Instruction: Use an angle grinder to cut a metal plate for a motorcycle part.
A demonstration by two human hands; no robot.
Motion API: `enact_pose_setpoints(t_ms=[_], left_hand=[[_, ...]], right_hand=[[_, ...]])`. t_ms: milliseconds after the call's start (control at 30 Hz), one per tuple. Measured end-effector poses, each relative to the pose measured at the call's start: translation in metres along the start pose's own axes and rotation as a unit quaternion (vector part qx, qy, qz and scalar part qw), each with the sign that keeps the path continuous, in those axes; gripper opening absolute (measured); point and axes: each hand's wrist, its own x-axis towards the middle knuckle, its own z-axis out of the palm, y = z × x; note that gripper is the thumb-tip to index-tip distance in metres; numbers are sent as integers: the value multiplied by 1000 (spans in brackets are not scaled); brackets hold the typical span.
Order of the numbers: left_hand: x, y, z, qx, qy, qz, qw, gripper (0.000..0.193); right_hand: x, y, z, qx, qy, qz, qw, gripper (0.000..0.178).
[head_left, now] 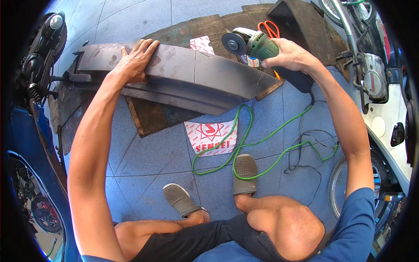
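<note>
Grey panel [174, 67] lies crosswise, seemingly tapering rightward.

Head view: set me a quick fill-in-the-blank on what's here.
1. The angle grinder is in the ____ hand.
2. The dark metal piece lies under the ____ hand.
3. The cord looping beside the right clog is ____.
4. The white sheet beside the cord is printed in ____.
Missing words: right; left; green; red.

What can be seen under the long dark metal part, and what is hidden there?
Wooden boards stick out past its near and far edges. The metal part covers whatever lies directly beneath its middle, so that cannot be seen.
</note>
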Motion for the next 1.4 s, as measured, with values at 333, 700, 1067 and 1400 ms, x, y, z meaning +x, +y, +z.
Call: enact_pose_setpoints(t_ms=[333, 700, 1067, 1400], left_hand=[[-16, -10, 6, 24, 18, -12, 999, 129], [-15, 1, 25, -30, 41, -94, 994, 127], [-14, 1, 29, -50, 45, -100, 993, 129], [-15, 1, 27, -55, 36, -103, 992, 131]], right_hand=[[-6, -27, 11, -22, 13, 9, 1000, 64], [32, -62, 27, -87, -23, -25, 996, 61], [36, -70, 32, -110, -30, -29, 993, 69], [35, -74, 31, -120, -35, -30, 992, 72]])
